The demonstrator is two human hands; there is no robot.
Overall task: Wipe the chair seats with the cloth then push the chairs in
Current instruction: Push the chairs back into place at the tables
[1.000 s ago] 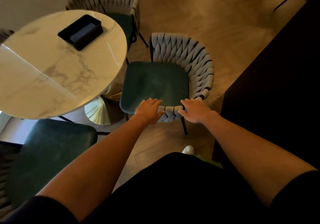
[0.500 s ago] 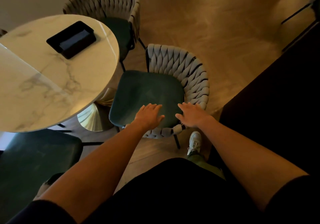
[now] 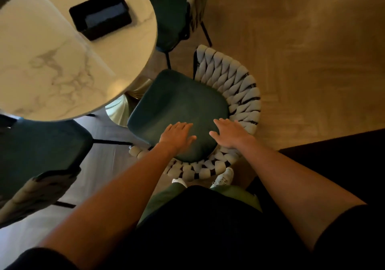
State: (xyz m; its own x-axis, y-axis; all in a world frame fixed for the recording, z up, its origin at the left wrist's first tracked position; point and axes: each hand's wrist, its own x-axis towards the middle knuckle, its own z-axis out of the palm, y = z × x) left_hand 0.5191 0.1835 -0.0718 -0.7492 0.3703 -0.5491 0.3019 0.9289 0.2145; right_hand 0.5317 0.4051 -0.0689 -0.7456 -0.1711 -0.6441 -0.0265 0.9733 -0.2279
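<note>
I'm seeing left hand [image 3: 177,137] lying flat, fingers spread, over dark green cushioned seat [image 3: 177,109] of woven grey rope-back chair [image 3: 237,88]. Right hand [image 3: 230,133] also lying open-palmed, fingers splayed, near seat's right edge beside weave. Neither gripping anything. Chair sitting partly under round white marble table [image 3: 52,61]; black rectangular tray [image 3: 100,14] resting on tabletop. Cloth not showing.

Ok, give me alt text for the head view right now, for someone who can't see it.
Both hands, left and right, reach open and empty over the green seat of a woven-backed chair, whose front corner sits under a round marble table. A black tray is on the table, two more chairs stand around it, and no cloth shows.
</note>
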